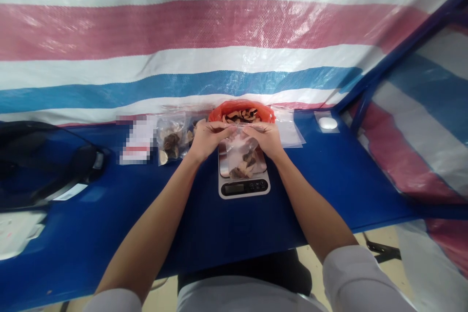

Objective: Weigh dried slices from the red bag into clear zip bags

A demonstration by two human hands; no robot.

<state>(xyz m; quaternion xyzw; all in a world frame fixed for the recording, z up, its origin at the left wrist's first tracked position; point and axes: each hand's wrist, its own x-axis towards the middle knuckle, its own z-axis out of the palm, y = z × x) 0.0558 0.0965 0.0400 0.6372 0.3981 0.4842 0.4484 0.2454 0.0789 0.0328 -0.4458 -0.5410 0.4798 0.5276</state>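
Note:
Between my two hands is a clear plastic zip bag (239, 156) with several dried brown-and-cream slices at its bottom. My left hand (210, 137) pinches the bag's top edge on the left, and my right hand (263, 137) pinches the same edge on the right. The bag is over a white kitchen scale (244, 194) with a dark display, and I cannot tell if it rests on the plate. Just behind my fingers stands an open red plastic bag (269, 113) full of similar dried slices.
Left of the scale lie a filled clear bag (171, 139) and a printed paper (135, 141), partly blurred. Clear bags (292, 129) and a small packet with a white round thing (327, 123) lie right on the blue table (204, 234). A black bag (47, 161) sits far left.

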